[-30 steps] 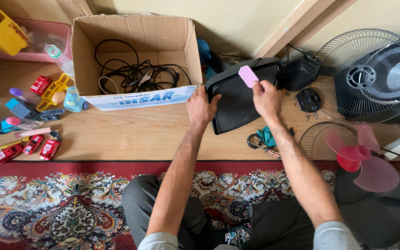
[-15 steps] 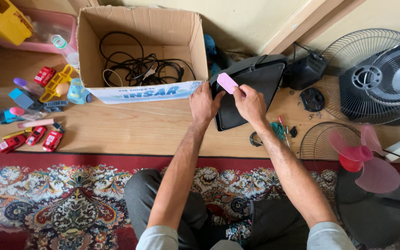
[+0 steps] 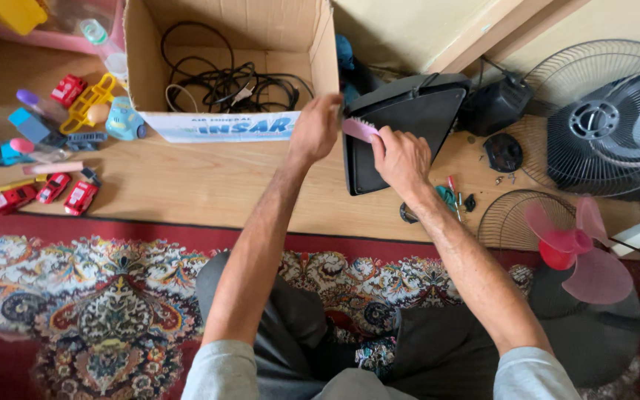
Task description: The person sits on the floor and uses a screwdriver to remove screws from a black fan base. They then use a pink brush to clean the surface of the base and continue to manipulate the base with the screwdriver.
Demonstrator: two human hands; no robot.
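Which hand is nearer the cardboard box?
Left. The left hand is beside the cardboard box, at its front right corner, gripping the black panel's edge. The right hand rests further right on that panel, holding a pink brush.

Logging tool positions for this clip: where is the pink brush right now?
In the head view, the pink brush sits centre-top, held in the right hand against the black panel's left edge, beside the left hand.

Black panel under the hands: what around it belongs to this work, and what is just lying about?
In hand:
- black panel, steadied by left hand
- pink brush, in right hand

Lying about:
- cardboard box of cables
- toy cars
- pink fan blade
- fan grille
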